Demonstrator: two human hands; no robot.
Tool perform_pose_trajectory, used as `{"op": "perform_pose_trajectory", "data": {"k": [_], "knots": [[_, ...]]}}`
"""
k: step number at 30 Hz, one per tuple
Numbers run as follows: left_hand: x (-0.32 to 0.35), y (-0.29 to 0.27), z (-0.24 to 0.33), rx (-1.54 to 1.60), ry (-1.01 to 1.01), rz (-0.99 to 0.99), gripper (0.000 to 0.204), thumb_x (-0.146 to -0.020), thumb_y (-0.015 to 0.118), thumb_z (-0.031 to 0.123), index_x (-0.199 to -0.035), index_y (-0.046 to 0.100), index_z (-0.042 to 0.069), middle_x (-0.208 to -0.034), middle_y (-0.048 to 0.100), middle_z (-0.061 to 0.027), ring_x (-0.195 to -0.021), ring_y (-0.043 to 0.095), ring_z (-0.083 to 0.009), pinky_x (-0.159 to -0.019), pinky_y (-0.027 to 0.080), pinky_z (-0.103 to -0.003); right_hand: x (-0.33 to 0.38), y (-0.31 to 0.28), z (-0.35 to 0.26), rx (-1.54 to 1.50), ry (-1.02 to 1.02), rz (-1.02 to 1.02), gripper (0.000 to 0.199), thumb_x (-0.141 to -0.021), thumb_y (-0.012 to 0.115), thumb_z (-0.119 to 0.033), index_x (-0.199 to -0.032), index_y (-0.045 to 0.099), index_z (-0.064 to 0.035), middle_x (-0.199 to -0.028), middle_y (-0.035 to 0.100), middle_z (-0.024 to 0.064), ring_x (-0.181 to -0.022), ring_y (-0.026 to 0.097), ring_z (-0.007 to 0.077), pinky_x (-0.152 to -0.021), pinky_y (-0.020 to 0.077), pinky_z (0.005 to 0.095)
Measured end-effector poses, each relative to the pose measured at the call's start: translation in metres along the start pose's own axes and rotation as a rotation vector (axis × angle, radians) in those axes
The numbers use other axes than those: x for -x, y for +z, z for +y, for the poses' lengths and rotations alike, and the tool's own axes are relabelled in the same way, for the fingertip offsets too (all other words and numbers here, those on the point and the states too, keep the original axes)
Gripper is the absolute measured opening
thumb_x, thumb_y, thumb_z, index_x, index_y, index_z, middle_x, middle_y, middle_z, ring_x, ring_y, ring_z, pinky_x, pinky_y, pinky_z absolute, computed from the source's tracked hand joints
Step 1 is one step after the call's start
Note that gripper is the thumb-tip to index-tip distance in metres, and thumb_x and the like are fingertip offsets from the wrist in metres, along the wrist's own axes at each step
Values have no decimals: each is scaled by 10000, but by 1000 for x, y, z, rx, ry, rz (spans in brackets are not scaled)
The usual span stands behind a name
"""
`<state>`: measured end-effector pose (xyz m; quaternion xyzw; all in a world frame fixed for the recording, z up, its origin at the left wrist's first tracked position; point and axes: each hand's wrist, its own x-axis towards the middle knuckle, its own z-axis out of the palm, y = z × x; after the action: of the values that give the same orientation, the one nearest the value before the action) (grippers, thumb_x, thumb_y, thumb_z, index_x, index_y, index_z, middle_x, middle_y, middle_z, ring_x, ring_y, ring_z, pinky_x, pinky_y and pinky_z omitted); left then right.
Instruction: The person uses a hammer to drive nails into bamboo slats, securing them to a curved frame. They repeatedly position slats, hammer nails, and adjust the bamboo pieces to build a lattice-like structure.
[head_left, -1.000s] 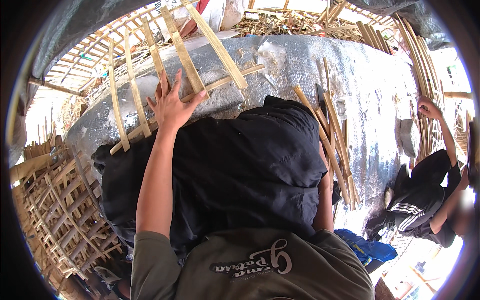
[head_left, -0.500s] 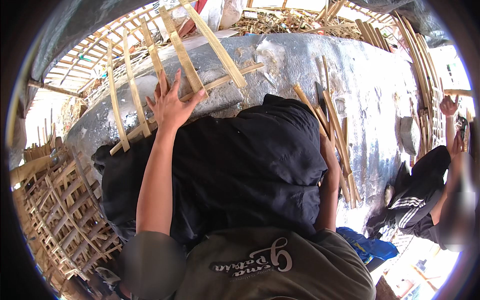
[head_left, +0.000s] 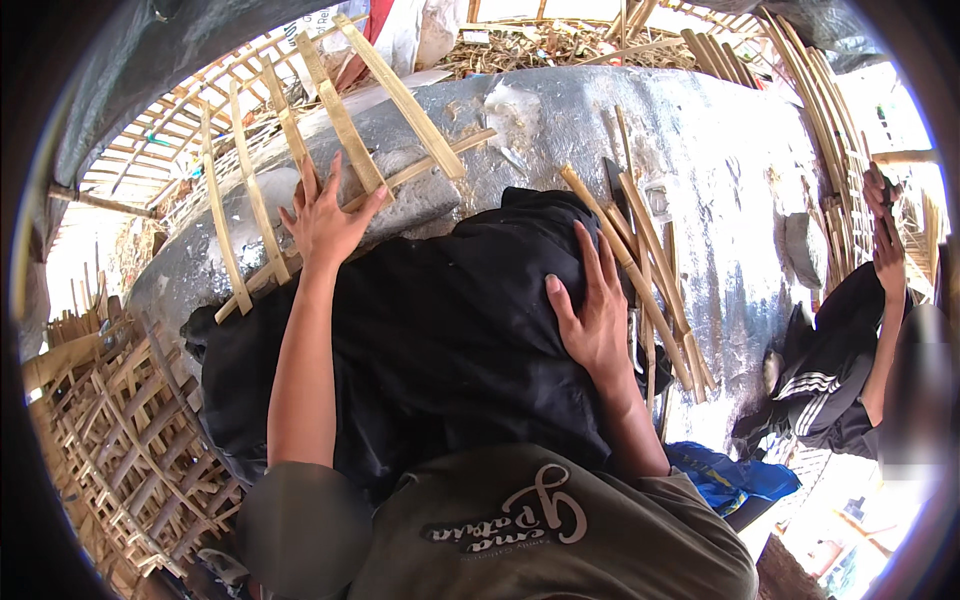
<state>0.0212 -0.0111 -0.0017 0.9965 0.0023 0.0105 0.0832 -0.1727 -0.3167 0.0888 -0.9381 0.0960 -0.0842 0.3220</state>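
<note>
With fingers spread apart, the left grip (head_left: pixel 325 225) lies at the crosspiece (head_left: pixel 410 175), seemingly to steady the slats (head_left: pixel 342 115) fanned across it over the silver sheet (head_left: pixel 740 170), while the right grip (head_left: pixel 597 325), likewise unclosed, is over black cloth (head_left: pixel 430 330) near sticks (head_left: pixel 666 280).

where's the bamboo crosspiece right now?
Head view, left of centre: the crosspiece slants up to the right, across the near ends of the slats, partly hidden behind the left hand.
</note>
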Motion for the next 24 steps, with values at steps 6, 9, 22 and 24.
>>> {"op": "perform_pose_trajectory", "data": {"k": [6, 9, 22, 24], "knots": [[-1, 0, -2, 8, 0, -8, 994, -757, 548, 891, -1569, 391, 339, -1702, 170, -78, -1504, 292, -371, -1183, 157, -702, 3, 2, -2, 13, 21, 32, 711, -936, 664, -446, -1523, 439, -113, -1449, 438, 377, -1334, 461, 541, -1096, 413, 526], [-4, 2, -3, -2, -3, -16, 996, -755, 546, 893, -1569, 391, 340, -1701, 174, -79, -1506, 289, -374, -1179, 166, -703, 1, 2, -1, 1, 36, 18, 719, -940, 655, -454, -1534, 425, -120, -1475, 409, 371, -1352, 428, 551, -1108, 386, 556], [-3, 1, -3, 6, -16, -39, 1011, -749, 511, 918, -1584, 342, 374, -1709, 162, -65, -1509, 286, -387, -1198, 118, -685, 31, 15, -54, 366, -161, -138, 802, -826, 736, -548, -1534, 452, -299, -1659, 200, 220, -1521, 164, 485, -1100, 153, 796], [-3, 1, -3, -12, -20, -36, 1015, -749, 501, 923, -1585, 339, 372, -1709, 159, -64, -1507, 289, -390, -1199, 122, -684, 30, 15, -54, 370, -168, -128, 801, -828, 737, -540, -1534, 453, -289, -1656, 209, 218, -1518, 174, 484, -1103, 171, 787]]}}
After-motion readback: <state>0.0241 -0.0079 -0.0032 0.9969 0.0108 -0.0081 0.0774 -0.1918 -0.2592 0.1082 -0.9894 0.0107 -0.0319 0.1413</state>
